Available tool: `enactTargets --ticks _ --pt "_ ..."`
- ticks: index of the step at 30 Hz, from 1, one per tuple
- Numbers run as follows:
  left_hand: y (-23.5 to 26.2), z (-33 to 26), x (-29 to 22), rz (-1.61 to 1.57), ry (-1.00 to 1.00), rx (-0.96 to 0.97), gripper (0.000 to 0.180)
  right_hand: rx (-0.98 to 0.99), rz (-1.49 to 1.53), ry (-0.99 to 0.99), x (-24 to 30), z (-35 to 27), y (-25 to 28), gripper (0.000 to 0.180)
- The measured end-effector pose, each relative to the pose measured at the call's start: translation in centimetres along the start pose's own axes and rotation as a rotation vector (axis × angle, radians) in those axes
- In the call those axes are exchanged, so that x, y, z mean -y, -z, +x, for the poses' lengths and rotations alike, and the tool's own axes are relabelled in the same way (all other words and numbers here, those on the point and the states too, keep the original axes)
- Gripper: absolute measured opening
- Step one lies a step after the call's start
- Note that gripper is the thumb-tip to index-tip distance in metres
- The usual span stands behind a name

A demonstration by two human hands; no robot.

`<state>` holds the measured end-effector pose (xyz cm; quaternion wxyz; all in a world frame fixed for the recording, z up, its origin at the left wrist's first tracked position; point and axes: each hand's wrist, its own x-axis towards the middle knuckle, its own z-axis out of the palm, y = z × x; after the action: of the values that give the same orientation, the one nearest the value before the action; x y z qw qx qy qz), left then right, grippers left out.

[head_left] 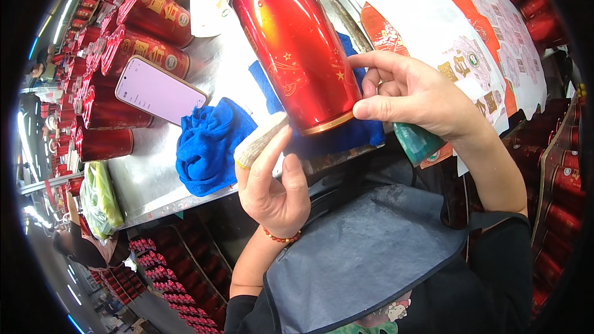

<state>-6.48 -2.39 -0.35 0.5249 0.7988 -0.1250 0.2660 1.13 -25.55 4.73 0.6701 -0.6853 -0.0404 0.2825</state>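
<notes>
A glossy red bottle [294, 49] with gold stars and a gold rim slants across the middle, its upper end by a dark metal part. At its lower right side is my right hand [427, 93], thumb and index finger on the bottle, the other fingers curled. A green, flat, scraper-like piece [417, 142] shows from under that palm; how it is held is hidden. My left hand [272, 192] is open, palm up, its whitish-covered finger beside the bottle's lower left edge. Blue cloth [368, 133] lies under the bottle.
A crumpled blue cloth [213, 145] and a phone [161, 89] with a lit screen lie left on the metal table [145, 179]. Several red bottles [148, 52] stand beyond. Printed label sheets [427, 31] spread at right. A green plastic bag [102, 198] sits at the left edge.
</notes>
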Motion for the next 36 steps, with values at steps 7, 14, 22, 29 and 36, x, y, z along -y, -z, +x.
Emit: enactTargets --ticks 7,14,22,29,36 --pt "-0.3 0.0 -0.5 0.216 -0.237 0.089 0.033 0.005 -0.009 0.032 0.1 -0.1 -0.4 0.065" --pt "-0.7 0.3 -0.3 0.333 -0.416 0.096 0.035 0.072 -0.093 0.041 0.3 2.2 2.1 0.066" --pt "-1.5 1.3 -1.2 0.444 -0.504 0.246 0.039 0.211 -0.274 0.016 3.6 3.6 1.8 0.056" --pt "-0.9 0.7 -1.4 0.401 -0.43 0.194 0.034 0.185 -0.163 0.019 3.0 9.1 5.6 0.074" --pt "-0.7 0.8 -1.3 0.358 -0.423 0.174 0.036 0.13 -0.194 0.077 3.5 10.1 3.2 0.072"
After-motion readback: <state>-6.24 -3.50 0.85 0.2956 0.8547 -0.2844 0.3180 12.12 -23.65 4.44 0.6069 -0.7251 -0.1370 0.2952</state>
